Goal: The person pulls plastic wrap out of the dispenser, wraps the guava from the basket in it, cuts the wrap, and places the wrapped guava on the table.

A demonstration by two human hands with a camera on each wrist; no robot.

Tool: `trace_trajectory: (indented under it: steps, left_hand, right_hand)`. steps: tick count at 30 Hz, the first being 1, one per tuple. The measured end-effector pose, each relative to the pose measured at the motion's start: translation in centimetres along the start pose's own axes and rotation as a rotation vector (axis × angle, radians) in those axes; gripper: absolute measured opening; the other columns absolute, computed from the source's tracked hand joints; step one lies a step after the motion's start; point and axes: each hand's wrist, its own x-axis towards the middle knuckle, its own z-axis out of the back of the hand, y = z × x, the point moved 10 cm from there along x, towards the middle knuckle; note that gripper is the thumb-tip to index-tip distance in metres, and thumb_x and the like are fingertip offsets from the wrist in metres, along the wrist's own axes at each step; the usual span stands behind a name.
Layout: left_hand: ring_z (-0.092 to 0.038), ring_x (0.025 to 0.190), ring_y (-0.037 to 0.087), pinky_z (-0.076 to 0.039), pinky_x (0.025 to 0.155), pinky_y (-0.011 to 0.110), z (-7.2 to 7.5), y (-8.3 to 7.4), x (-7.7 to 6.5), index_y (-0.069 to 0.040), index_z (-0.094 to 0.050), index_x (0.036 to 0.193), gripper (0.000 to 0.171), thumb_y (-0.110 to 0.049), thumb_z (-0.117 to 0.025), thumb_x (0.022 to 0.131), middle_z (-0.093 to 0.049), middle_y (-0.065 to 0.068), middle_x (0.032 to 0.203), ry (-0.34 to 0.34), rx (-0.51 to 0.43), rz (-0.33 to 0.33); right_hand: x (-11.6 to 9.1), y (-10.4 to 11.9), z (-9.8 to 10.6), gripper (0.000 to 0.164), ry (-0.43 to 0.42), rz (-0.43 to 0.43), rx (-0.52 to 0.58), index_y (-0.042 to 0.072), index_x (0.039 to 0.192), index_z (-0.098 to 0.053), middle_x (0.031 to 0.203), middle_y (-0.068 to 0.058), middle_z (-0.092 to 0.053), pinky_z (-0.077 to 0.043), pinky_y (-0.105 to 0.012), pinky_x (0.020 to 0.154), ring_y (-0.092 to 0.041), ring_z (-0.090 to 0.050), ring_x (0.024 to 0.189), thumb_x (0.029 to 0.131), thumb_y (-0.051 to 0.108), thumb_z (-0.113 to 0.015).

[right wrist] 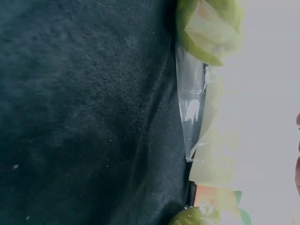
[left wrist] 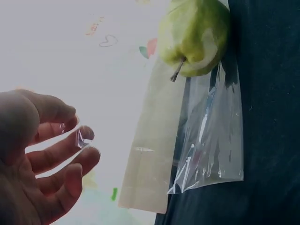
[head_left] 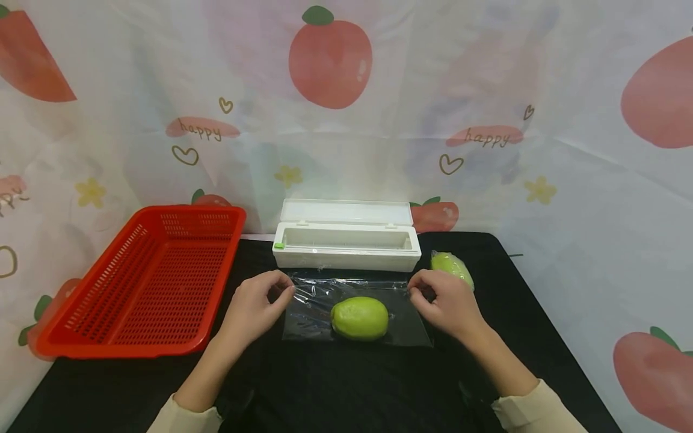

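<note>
A green pear-like fruit [head_left: 360,319] with a short stem in the left wrist view lies on a sheet of clear plastic wrap [head_left: 311,322] spread over the black table. My left hand [head_left: 262,304] hovers by the sheet's far left corner, its fingers [left wrist: 89,157] loosely bent and apart from the film in the left wrist view. Near the far right corner is my right hand [head_left: 446,300], fingers bent likewise. Only its fingertips [right wrist: 298,173] show at the edge of the right wrist view, away from the film's corner. Nothing shows in either hand.
Behind the sheet stands a white wrap dispenser box [head_left: 346,260], lid raised, with a green slider [head_left: 278,245]. A second green fruit, wrapped in film [head_left: 452,267], sits beyond my right hand. At left is a red plastic basket [head_left: 184,288]; a printed curtain [head_left: 346,156] hangs behind.
</note>
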Motion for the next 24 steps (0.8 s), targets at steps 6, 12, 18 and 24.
trace_trajectory:
  steps: [6,12,18,24]
  left_hand:
    - [-0.052,0.066,0.011,-0.047,0.062,0.028,-1.5,1.8,0.6,-0.018,-0.070,0.090,0.004,-0.020,-0.069,0.093,-0.065,-0.006,0.078,0.042,0.000,0.104]
    - [-0.051,0.060,0.012,-0.044,0.057,0.028,-3.4,3.6,0.5,-0.016,-0.070,0.087,0.005,-0.018,-0.068,0.091,-0.063,-0.004,0.071,0.114,0.045,0.206]
    - [-0.050,0.055,0.012,-0.042,0.055,0.029,-5.2,4.8,0.4,-0.015,-0.069,0.085,0.005,-0.018,-0.071,0.089,-0.061,-0.006,0.067,0.195,0.103,0.231]
    - [-0.057,0.065,0.011,-0.048,0.062,0.032,-6.7,5.9,0.0,-0.013,-0.067,0.104,0.020,-0.014,-0.076,0.086,-0.070,0.000,0.088,0.257,-0.060,0.252]
  right_hand:
    - [0.5,-1.3,-1.9,0.009,0.068,-0.059,-0.039,0.023,0.080,-0.069,0.068,0.016,-0.058,-0.043,-0.024,0.055,-0.001,-0.048,0.060,0.078,0.014,-0.069]
    - [0.6,-2.5,-4.3,0.006,0.219,-0.144,-0.104,0.024,0.081,-0.070,0.068,0.015,-0.060,-0.045,-0.026,0.057,-0.002,-0.051,0.062,0.079,0.018,-0.069]
    - [0.1,-3.1,-6.4,0.005,0.333,-0.181,-0.117,0.021,0.083,-0.074,0.069,0.013,-0.062,-0.046,-0.027,0.057,-0.003,-0.052,0.062,0.081,0.018,-0.071]
    - [-0.9,-3.3,-8.1,0.008,0.417,-0.205,-0.054,0.023,0.090,-0.074,0.072,0.016,-0.063,-0.045,-0.024,0.056,0.000,-0.053,0.063,0.083,0.020,-0.071]
